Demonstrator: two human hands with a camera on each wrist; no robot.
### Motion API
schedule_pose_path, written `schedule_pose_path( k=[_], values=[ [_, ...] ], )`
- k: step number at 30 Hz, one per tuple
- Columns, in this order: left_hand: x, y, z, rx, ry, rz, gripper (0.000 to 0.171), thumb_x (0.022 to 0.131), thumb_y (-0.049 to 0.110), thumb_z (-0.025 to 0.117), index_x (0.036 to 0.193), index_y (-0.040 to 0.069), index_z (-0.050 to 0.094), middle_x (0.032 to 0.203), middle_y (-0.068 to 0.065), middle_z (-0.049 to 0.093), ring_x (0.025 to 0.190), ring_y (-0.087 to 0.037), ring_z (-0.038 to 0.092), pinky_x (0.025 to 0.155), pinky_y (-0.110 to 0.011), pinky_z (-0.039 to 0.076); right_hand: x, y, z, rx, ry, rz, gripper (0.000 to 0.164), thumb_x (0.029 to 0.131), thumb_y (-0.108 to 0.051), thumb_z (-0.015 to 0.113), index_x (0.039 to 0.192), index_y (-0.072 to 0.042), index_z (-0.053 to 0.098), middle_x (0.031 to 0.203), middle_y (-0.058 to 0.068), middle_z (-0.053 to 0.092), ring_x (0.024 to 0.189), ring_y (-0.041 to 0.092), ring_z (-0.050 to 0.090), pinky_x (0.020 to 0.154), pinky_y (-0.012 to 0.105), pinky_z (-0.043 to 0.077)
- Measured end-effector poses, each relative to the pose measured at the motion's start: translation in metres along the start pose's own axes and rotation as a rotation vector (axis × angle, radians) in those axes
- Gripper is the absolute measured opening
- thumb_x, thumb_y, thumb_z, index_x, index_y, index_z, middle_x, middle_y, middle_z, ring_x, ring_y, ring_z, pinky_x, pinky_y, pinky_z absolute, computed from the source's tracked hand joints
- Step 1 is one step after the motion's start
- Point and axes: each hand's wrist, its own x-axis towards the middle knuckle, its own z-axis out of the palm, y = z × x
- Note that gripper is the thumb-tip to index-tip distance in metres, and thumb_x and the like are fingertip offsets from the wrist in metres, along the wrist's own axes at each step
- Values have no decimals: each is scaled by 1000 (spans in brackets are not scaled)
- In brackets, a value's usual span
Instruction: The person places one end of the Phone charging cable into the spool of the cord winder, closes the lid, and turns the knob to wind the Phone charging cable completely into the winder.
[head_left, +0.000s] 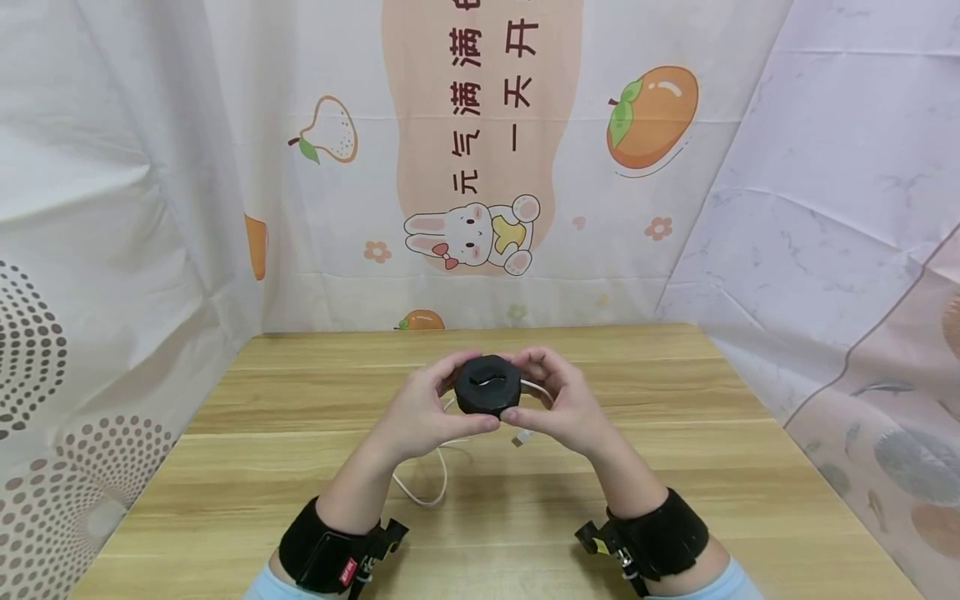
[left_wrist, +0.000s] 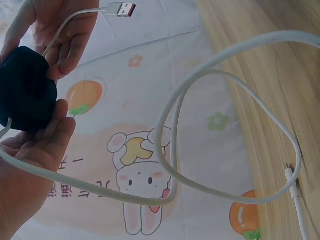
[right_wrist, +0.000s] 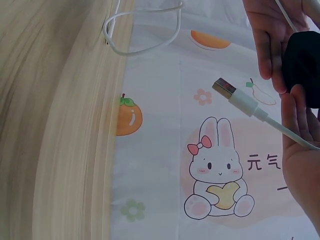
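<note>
Both hands hold a black, many-sided cable winder (head_left: 487, 398) above the table, its flat face with a curved slot turned up toward the head camera. My left hand (head_left: 423, 412) grips its left side, thumb along the near edge. On the opposite side my right hand (head_left: 564, 407) holds it, thumb at the near right corner. A white cable (left_wrist: 100, 191) comes out of both sides. Its USB plug (right_wrist: 235, 96) dangles by the right hand; the longer length loops down below the left hand. Fingers hide part of the winder's rim.
The wooden table (head_left: 300, 467) spreads beneath the hands. A printed curtain (head_left: 322, 217) with a rabbit and fruit hangs behind its far edge, and white cloth (head_left: 112, 208) hangs at the sides. Each forearm wears a black strap (head_left: 322, 546) with a small camera mount.
</note>
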Motion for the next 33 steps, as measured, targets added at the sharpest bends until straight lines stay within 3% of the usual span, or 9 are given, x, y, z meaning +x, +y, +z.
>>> schedule_pose_path(
  k=[11, 18, 22, 25, 28, 33],
  values=[
    [1, -2, -1, 12, 24, 47, 69, 76, 19, 93, 136, 10, 60, 123, 3, 68, 118, -16, 62, 107, -36, 45, -1, -1, 4, 19, 26, 76, 51, 86, 4, 79, 129, 6, 54, 132, 20, 63, 122, 26, 61, 100, 38, 51],
    [-1, -3, -5, 21, 51, 46, 62, 78, 19, 91, 132, 11, 62, 120, 3, 68, 113, -18, 64, 103, -37, 49, 0, -2, 3, 51, 15, 55, 42, 94, 2, 70, 132, 12, 56, 128, 19, 64, 119, 25, 62, 103, 42, 49],
    [0, -2, -8, 26, 71, 54, 62, 77, 17, 91, 132, 11, 62, 119, 4, 69, 112, -18, 65, 100, -38, 50, 0, -5, 1, 39, 33, 61, 38, 96, -2, 69, 129, 12, 57, 125, 15, 66, 114, 24, 66, 97, 40, 53],
    [0, -2, -10, 35, 81, 51, 62, 77, 16, 91, 132, 11, 62, 118, 4, 69, 111, -16, 65, 100, -38, 50, -1, -6, -1, -18, 45, 69, 31, 97, -1, 68, 126, 9, 62, 119, 15, 69, 108, 25, 69, 90, 37, 57],
    [0, -1, -12, 41, 88, 32, 61, 78, 17, 91, 131, 11, 62, 118, 4, 69, 111, -15, 65, 101, -37, 50, -1, -5, 0, -157, 62, 58, 22, 98, 2, 65, 119, 3, 69, 109, 13, 72, 99, 22, 71, 84, 35, 59],
    [-1, 1, -15, 50, 103, 21, 61, 79, 19, 90, 132, 10, 62, 120, 2, 68, 112, -17, 65, 101, -37, 50, -1, -1, 2, -320, 95, 22, 20, 99, 8, 59, 111, 0, 73, 86, 8, 71, 79, 24, 69, 72, 32, 59]
  ],
)
